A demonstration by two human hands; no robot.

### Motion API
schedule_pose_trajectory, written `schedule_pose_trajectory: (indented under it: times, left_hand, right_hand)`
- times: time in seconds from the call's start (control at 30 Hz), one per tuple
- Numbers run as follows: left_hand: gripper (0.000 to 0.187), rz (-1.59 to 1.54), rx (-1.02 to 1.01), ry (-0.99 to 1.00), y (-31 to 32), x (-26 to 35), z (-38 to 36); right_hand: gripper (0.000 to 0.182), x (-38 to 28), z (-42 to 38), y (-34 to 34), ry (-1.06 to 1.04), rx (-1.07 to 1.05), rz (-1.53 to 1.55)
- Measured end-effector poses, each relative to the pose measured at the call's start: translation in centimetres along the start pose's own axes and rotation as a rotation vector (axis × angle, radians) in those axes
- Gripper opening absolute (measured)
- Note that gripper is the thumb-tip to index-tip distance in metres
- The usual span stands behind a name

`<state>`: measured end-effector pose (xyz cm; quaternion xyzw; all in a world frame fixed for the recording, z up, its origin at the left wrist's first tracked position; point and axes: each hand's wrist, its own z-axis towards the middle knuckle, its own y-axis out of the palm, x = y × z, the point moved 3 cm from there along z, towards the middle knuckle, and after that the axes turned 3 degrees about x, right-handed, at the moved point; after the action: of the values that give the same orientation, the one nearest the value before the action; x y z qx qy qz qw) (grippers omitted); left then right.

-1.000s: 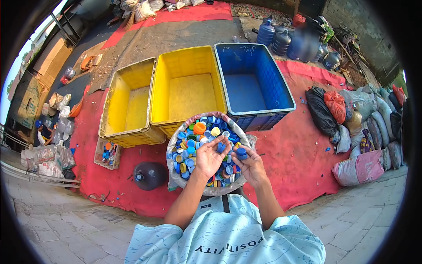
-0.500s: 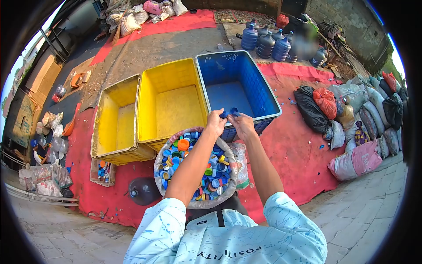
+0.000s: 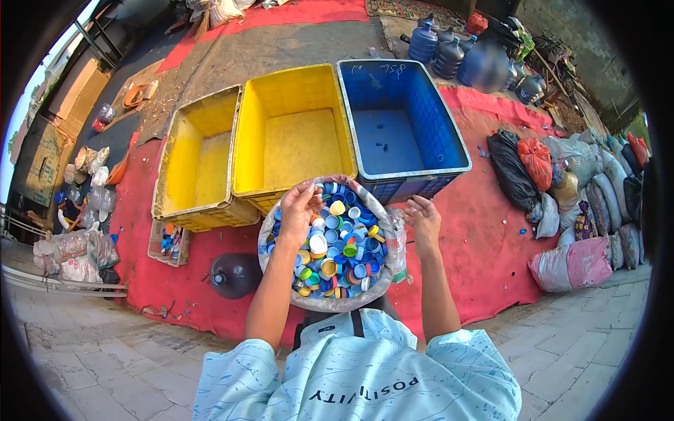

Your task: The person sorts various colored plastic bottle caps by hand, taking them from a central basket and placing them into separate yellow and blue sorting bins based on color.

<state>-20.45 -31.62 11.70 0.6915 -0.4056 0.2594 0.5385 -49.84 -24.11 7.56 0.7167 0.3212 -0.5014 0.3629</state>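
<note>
A round sack [image 3: 388, 279] full of mostly blue bottle caps [image 3: 331, 237] stands in front of me. My left hand [image 3: 299, 209] is over its upper left rim, fingers pressed together; what they hold, if anything, is too small to make out. Right of the sack, below the front edge of the blue crate [image 3: 414, 181], my right hand [image 3: 424, 219] is raised with loosely bent fingers and no object visible in it. A few small dark blue caps [image 3: 380, 127] lie on the blue crate's floor.
Two yellow crates [image 3: 295, 144] [image 3: 200, 158] stand left of the blue one. A small box of caps [image 3: 168, 242] and a dark round bottle [image 3: 234, 275] are at left. Filled bags [image 3: 516, 168] line the right; large water bottles [image 3: 448, 57] stand behind.
My hands have moved apart from their meeting place at the blue crate's front edge, the left back over the sack. Small caps now lie inside the blue crate. The view has shifted.
</note>
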Motion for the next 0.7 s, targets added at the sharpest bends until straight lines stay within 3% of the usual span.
schedule_pose_trajectory:
  times: [0.17,0.27,0.37,0.5,0.6,0.7]
  left_hand:
    - [0.024,0.289,0.203,0.15,-7.2,-0.2,-6.7]
    - [0.032,0.409,0.362,0.15,-8.8,0.4,-10.4]
    - [0.036,0.556,0.369,0.203,-9.4,0.1,-12.1]
    - [0.03,0.75,0.413,0.406,-10.1,-2.2,-12.3]
    - [0.016,0.824,0.386,0.463,-8.4,-2.5,-13.0]
    - [0.015,0.942,0.36,0.5,-7.7,-2.8,-13.7]
  right_hand:
    - [0.024,1.2,-6.9,-0.4,-0.225,0.035,-0.426]
    - [0.018,0.6,-9.9,1.0,-0.211,0.035,-0.611]
    - [0.014,0.1,-11.2,3.6,-0.359,-0.093,-0.726]
    - [0.025,0.2,-12.0,9.3,-0.681,-0.307,-0.869]
    - [0.038,0.5,-12.6,13.2,-0.615,-0.337,-1.002]
    - [0.047,2.2,-12.4,15.3,-0.535,-0.306,-1.114]
